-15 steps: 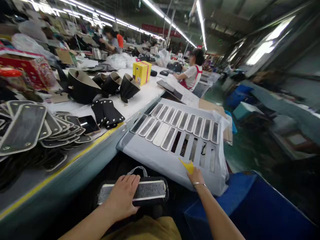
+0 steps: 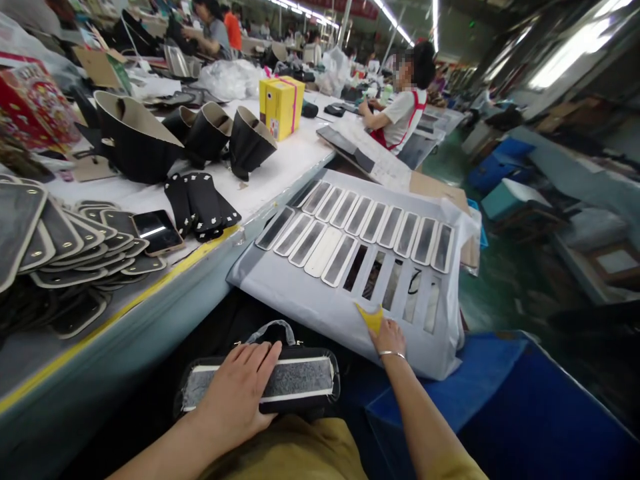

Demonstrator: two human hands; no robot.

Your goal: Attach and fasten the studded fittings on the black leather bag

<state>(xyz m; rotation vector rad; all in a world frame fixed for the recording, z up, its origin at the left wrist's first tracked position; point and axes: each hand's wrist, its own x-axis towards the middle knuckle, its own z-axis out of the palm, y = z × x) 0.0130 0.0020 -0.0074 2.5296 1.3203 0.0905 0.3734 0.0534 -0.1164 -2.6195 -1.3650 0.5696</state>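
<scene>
A black bag point(image 2: 300, 404) with a clear-wrapped handle lies on my lap, its grey, white-edged panel point(image 2: 305, 377) facing up. My left hand point(image 2: 239, 387) is wrapped over the bag's panel, thumb at the near side. In my right hand point(image 2: 389, 339) is a yellow piece point(image 2: 371, 319), pinched at the near edge of a grey-covered board point(image 2: 280, 293). Two rows of white-edged strips point(image 2: 339, 261) lie on that board, beside several open slots.
On the table point(image 2: 295, 157) at left are a stack of oval-ended pieces point(image 2: 65, 233), a phone point(image 2: 156, 232), black curved parts point(image 2: 250, 141) and a yellow box point(image 2: 281, 107). A blue bin point(image 2: 500, 407) stands at right. A person point(image 2: 405, 100) sits beyond.
The view has shifted, so the table's items sit lower and further left. Both hands keep their hold, the left on the bag, the right on the yellow piece.
</scene>
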